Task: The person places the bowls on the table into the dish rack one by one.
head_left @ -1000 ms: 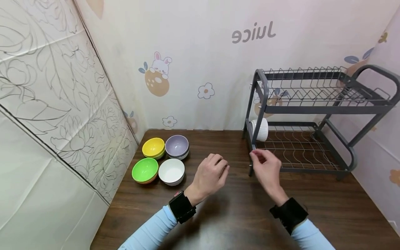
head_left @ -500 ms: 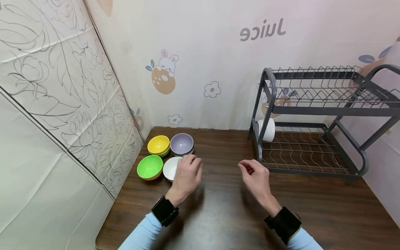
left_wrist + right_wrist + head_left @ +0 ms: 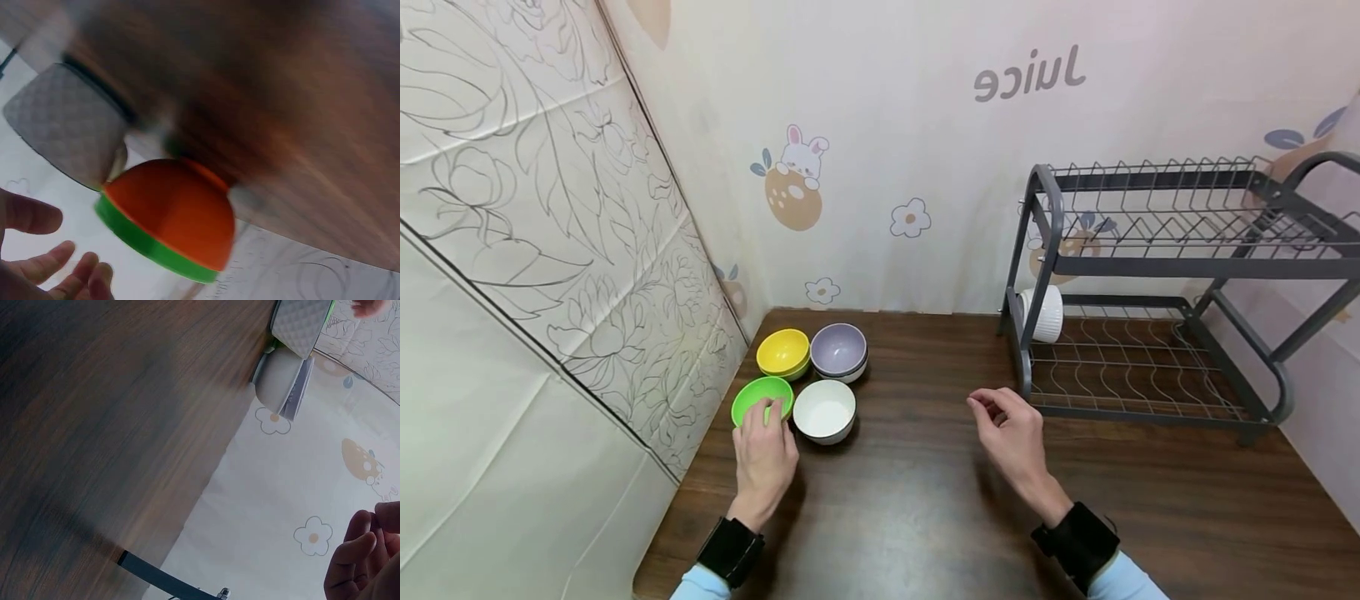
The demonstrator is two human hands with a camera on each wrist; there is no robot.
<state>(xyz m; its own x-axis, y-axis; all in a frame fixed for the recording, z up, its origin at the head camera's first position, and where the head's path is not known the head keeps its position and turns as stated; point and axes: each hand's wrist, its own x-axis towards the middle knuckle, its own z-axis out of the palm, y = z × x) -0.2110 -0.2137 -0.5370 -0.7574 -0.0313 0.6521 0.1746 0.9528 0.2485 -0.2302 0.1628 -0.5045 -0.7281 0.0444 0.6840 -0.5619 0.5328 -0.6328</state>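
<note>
My left hand (image 3: 765, 462) is at the near side of the bright green bowl (image 3: 751, 392), its fingertips overlapping the bowl in the head view. The left wrist view shows this bowl nested in an orange bowl (image 3: 178, 206), with thumb and fingers spread apart beside the green rim. A white-lined bowl (image 3: 824, 408) stands right of it; its grey quilted outside (image 3: 69, 122) shows in the left wrist view. Behind are a yellow bowl (image 3: 782, 352) and a purple bowl (image 3: 838, 348), each stacked on another. Over the table, my right hand (image 3: 1015, 437) has loosely curled fingers and holds nothing.
A dark two-tier dish rack (image 3: 1150, 267) stands at the right, its left front leg close beyond the right hand. One white ribbed bowl (image 3: 1047, 314) sits on its lower tier at the left end. Walls border the wooden table (image 3: 910, 517) behind and at the left.
My left hand has swept left across the front of the white bowl to the green one. The right hand has drawn left, away from the rack. The head view has shifted slightly.
</note>
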